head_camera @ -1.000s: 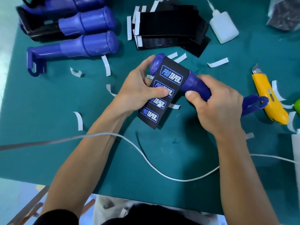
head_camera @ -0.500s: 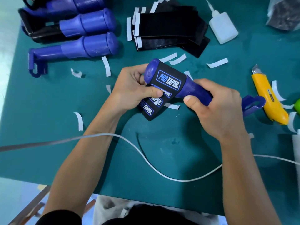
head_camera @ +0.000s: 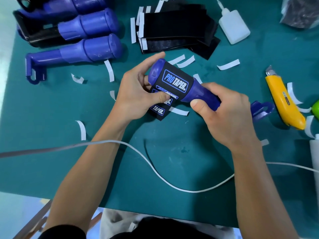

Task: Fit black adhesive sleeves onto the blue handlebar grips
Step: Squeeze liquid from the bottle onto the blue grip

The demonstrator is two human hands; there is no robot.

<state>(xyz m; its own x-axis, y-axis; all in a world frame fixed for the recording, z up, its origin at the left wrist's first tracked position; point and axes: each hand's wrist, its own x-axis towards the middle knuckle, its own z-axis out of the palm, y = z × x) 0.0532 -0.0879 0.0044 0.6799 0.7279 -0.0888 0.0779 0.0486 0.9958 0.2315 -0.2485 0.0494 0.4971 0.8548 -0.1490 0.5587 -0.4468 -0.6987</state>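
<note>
**DESK:** What step does the head camera catch?

**PHOTOGRAPHER:** A worker wraps a black sleeve, printed "PRO TAPER", round the fat end of a blue grip. The grip is held just above a green mat at mid-table. The wrap looks partway done. One logo panel lies flat on top, and the rest of the sleeve hangs loose underneath, toward the mat.

**DESK:** And the hands?

**PHOTOGRAPHER:** The left hand presses its thumb on the sleeve at the underside, with its fingers curled behind the capped end. The right hand is clamped round the narrow shaft, and the grip's hooked end sticks out past it.

**DESK:** What does the next move call for?

**PHOTOGRAPHER:** Probably turning the grip and smoothing the loose tail round with the edges square, so the adhesive closes without a wrinkle.

**DESK:** The bench?

**PHOTOGRAPHER:** Spare grips lie at far left. A stack of sleeves sits at top centre with a white squeeze bottle beside it. A yellow utility knife is at right. White backing strips litter the mat, and a white cable crosses near the worker. Little of the room shows beyond the mat's edge.
</note>
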